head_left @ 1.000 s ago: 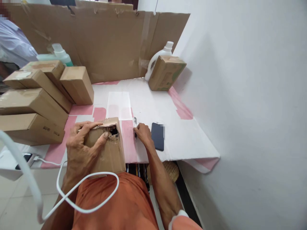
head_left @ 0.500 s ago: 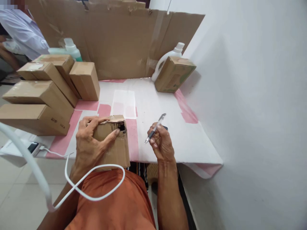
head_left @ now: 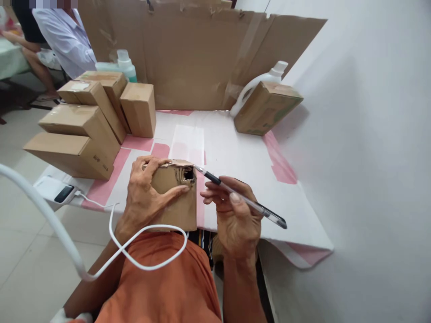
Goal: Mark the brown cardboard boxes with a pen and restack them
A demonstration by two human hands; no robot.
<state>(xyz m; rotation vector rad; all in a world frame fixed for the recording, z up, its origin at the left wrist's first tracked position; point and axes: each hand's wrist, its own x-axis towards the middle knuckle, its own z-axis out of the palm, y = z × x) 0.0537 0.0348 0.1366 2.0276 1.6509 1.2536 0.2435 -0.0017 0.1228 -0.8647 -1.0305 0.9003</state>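
Observation:
A small cardboard box (head_left: 175, 202) stands on end at the table's near edge, its top corner torn open into a dark hole (head_left: 188, 174). My left hand (head_left: 145, 193) is wrapped round the box, thumb across its front. My right hand (head_left: 232, 211) pinches a pen (head_left: 240, 197), whose tip touches the edge of the torn hole. The phone that lay under my right hand is hidden by it.
Several closed cardboard boxes (head_left: 81, 130) are stacked at the left. Another box (head_left: 266, 107) leans on a white jug (head_left: 266, 78) at the back right, before a cardboard screen (head_left: 195, 54). A green bottle (head_left: 123, 65), a white charger cable (head_left: 141, 251) and a seated person (head_left: 63, 36) are also in view.
My right hand picked the pen up from the table, turned it round and brought its tip to the hole in the box. The left hand kept its grip on the box.

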